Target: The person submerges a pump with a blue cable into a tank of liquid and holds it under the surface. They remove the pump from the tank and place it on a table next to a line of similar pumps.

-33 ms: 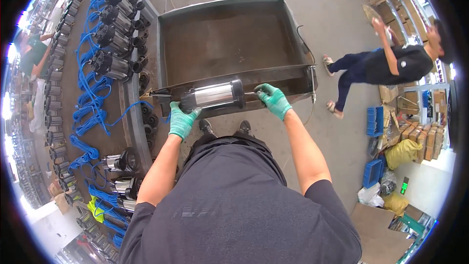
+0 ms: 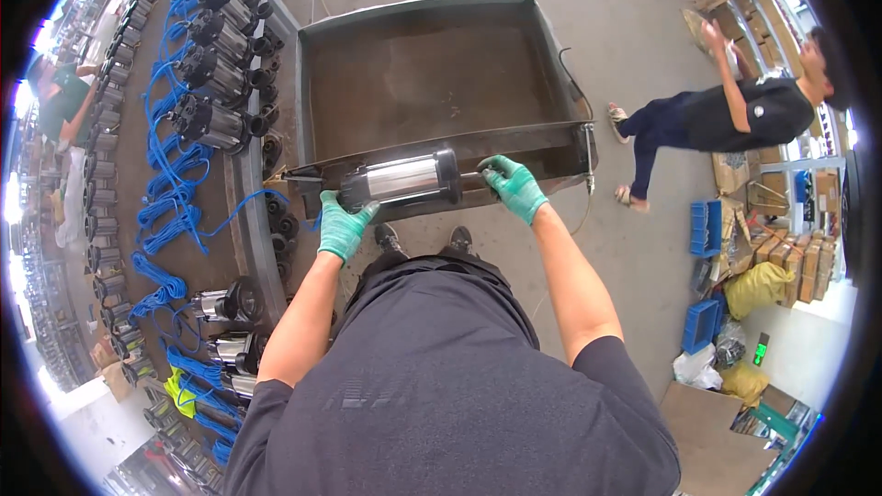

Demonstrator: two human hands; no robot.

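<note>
A silver, black-ended cylindrical pump motor [image 2: 404, 177] lies on its side over the front trough of a metal water tank [image 2: 418, 5]. My left hand [image 2: 344, 228], in a green glove, has its fingers curled around the motor's left end; part of the grip is hidden behind the black end. At the other end a thin shaft [image 2: 471, 174] sticks out. My gloved right hand [image 2: 514, 188] is closed on the shaft's tip between thumb and fingers.
Several similar motors [image 2: 219, 124] with coiled blue cables [image 2: 175, 220] line the left side, along a grey rail [image 2: 246, 211]. Another person [image 2: 735, 118] walks on the right, holding a flat object. Blue bins [image 2: 706, 228], yellow sacks [image 2: 759, 288] and cartons stand at the lower right.
The person on the right has shifted their legs and arms slightly in mid-step. My hands and the motor look the same.
</note>
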